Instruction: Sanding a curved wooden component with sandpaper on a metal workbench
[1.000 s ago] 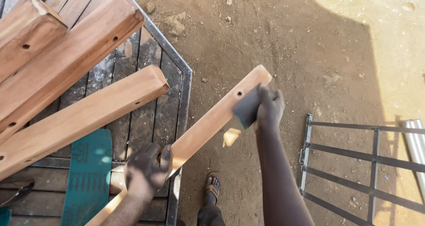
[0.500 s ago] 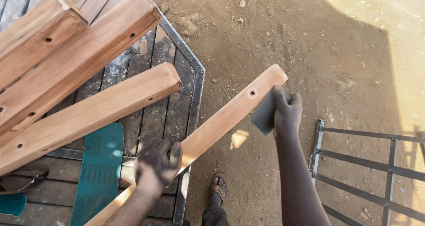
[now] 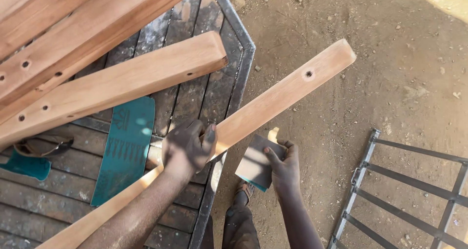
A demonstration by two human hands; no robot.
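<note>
At the centre of the head view, the left hand [image 3: 187, 149] clenches around a long wooden slat [image 3: 273, 105], knuckles up, forearm running down to seven o'clock. That slat is pale, smooth, square-edged, with one round drilled hole near its far end; it slants from the lower left corner up toward two o'clock, resting over the metal edge of the slatted workbench [image 3: 241, 78]. Just beside it, at four o'clock from the left hand, the right hand [image 3: 285, 163] grasps a folded piece of sandpaper [image 3: 256, 163], fingers curled over its upper edge, the grey sheet held against the slat's underside; a teal backing shows at its lower corner. Beyond, three more thick wooden beams [image 3: 122, 80] with small drilled holes lie stacked across the bench at ten o'clock. One teal sandpaper strip [image 3: 124, 149] lies flat on the dark bench boards at nine o'clock. A sandalled foot [image 3: 243, 190] stands on dusty brown dirt at six o'clock. One grey metal frame [image 3: 414, 178] lies at four o'clock.
</note>
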